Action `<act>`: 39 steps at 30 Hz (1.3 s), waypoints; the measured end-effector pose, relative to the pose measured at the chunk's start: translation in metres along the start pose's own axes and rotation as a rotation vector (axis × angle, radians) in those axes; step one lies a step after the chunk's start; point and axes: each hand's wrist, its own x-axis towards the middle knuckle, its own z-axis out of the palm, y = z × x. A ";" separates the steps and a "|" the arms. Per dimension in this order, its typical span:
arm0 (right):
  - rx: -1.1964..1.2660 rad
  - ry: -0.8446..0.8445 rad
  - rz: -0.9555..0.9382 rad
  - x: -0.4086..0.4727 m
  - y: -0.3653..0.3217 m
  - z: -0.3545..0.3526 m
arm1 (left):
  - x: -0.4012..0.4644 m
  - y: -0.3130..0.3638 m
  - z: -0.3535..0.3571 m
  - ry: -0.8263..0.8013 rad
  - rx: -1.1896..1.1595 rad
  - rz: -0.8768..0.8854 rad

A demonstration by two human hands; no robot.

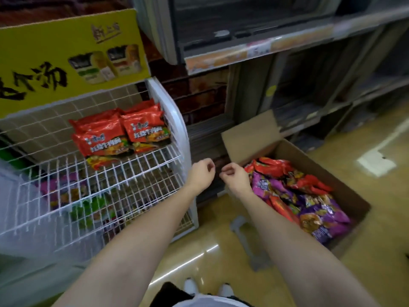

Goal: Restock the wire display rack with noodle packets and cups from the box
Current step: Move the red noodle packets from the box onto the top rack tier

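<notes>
A white wire display rack stands at the left, with red noodle packets stacked on its upper shelf. Purple and green packets show through the wires on lower shelves. An open cardboard box sits on the floor at the right, filled with red and purple noodle packets. My left hand and my right hand hang in the air between the rack and the box, fingers loosely curled, holding nothing. No cups can be made out.
A yellow sign tops the rack. Grey store shelving runs behind and to the right of the box. The floor is glossy tan tile, with my white shoes at the bottom edge.
</notes>
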 end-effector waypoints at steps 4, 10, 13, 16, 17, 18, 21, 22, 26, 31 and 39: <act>-0.010 0.134 0.126 -0.020 0.027 -0.038 | -0.001 0.025 0.028 -0.148 -0.014 0.091; 0.007 0.302 0.306 -0.049 0.068 -0.074 | -0.005 0.053 0.074 -0.303 -0.042 0.226; 0.011 0.358 0.347 -0.069 0.079 -0.084 | -0.012 0.063 0.097 -0.364 -0.044 0.267; 0.032 0.399 0.406 -0.085 0.094 -0.093 | -0.023 0.068 0.116 -0.434 -0.026 0.280; 0.040 0.420 0.422 -0.087 0.099 -0.097 | -0.025 0.070 0.122 -0.459 -0.015 0.294; 0.048 0.432 0.442 -0.089 0.105 -0.101 | -0.026 0.071 0.127 -0.477 -0.009 0.301; 0.066 0.427 0.485 -0.085 0.124 -0.112 | -0.018 0.077 0.143 -0.496 0.003 0.294; 0.072 0.427 0.501 -0.083 0.131 -0.116 | -0.015 0.080 0.150 -0.496 0.014 0.281; 0.085 0.361 0.548 -0.072 0.149 -0.128 | -0.004 0.091 0.172 -0.534 0.078 0.266; 0.049 0.221 0.540 -0.050 0.172 -0.135 | 0.009 0.102 0.200 -0.578 0.263 0.222; 0.092 -0.019 0.624 -0.017 0.206 -0.155 | 0.021 0.101 0.236 -0.745 0.407 0.146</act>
